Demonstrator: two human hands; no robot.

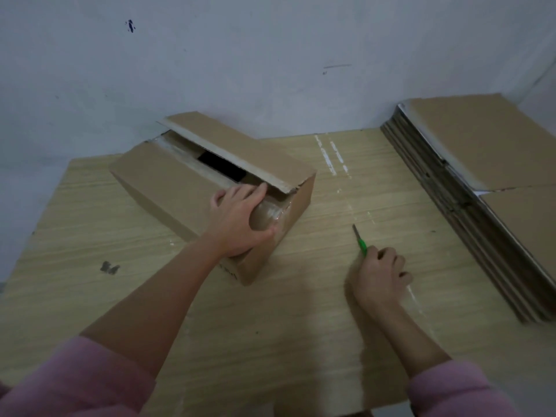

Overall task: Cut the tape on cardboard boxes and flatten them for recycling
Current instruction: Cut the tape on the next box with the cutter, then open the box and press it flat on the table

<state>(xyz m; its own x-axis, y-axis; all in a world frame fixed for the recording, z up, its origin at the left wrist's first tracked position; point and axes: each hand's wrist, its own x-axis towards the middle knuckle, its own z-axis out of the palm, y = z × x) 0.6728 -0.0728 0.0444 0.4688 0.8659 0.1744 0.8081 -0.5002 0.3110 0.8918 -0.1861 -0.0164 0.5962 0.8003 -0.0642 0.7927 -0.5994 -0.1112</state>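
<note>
box (180, 182) left on table (90, 236), flattened stack (481, 182) right

2 arms enter from the lower edge, both bare from wrist to well past mid-forearm. Each ends in a soft pink sleeve, pushed up and bunched into loose folds: the left sleeve (69, 383) fills the corner at 7 o'clock, broad and blurred by closeness, the right sleeve (454, 389) sits at 5 o'clock, narrower, with a rounded cuff edge. The fabric looks plain, with no print or buttons showing. The left hand (237, 219) and right hand (380, 273) are bare, without gloves, rings or a watch.
</note>
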